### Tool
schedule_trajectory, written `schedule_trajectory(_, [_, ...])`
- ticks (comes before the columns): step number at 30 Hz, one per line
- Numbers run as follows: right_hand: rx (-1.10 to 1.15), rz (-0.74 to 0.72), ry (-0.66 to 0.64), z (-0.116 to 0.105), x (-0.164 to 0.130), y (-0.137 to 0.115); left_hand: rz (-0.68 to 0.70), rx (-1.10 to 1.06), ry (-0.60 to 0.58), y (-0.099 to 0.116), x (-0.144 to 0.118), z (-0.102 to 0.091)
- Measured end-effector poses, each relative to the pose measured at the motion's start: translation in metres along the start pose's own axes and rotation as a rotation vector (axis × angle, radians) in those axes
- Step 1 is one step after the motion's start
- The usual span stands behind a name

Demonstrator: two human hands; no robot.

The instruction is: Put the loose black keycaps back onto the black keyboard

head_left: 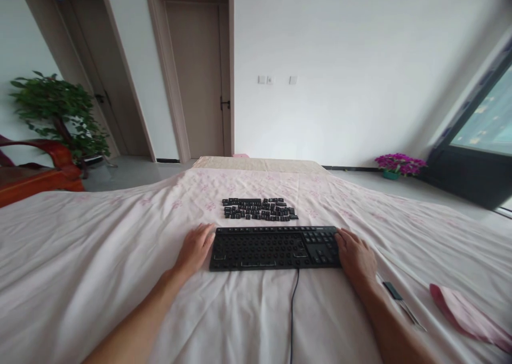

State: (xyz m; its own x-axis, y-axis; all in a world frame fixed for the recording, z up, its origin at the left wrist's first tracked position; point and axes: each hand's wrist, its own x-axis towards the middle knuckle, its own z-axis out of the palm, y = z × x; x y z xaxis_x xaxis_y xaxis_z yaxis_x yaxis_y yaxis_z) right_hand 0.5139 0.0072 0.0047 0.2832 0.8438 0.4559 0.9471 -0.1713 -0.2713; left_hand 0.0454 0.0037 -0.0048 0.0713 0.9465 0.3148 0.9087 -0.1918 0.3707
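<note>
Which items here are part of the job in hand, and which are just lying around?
In hand: keyboard, held at its ends by left hand and right hand; loose keycaps behind it.
Lying about: pink cloth, small tool, potted plant, purple flowers.

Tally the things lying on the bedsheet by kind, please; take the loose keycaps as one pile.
Keyboard: 1
Keycap pile: 1
Pink cloth: 1
Small dark tool: 1
Total: 4
</note>
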Motion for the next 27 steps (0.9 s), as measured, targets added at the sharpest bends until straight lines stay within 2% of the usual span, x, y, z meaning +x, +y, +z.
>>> schedule_trajectory(3, [-0.004,-0.071,0.137,-0.010,0.000,-0.018,0.006,-0.084,-0.025,-0.012,0.002,0.002])
schedule_trajectory(5, [0.054,-0.173,0.141,-0.015,0.003,-0.045,0.013,-0.093,-0.026,-0.011,0.004,0.002])
schedule_trajectory(8, [0.197,-0.364,0.020,-0.015,0.010,-0.106,0.005,-0.097,-0.031,-0.007,0.006,0.002])
schedule_trajectory(12, [0.314,-0.591,-0.127,-0.002,0.016,-0.200,0.024,-0.129,-0.017,-0.010,0.006,0.001])
schedule_trajectory(16, [0.272,-0.678,-0.198,0.024,0.024,-0.269,0.044,-0.169,0.021,-0.013,0.006,0.001])
schedule_trajectory(20, [0.198,-0.683,-0.288,0.051,0.028,-0.300,0.063,-0.206,0.067,-0.013,0.009,0.001])
schedule_trajectory(27, [0.154,-0.695,-0.300,0.077,0.029,-0.316,0.061,-0.226,0.104,-0.009,0.010,-0.002])
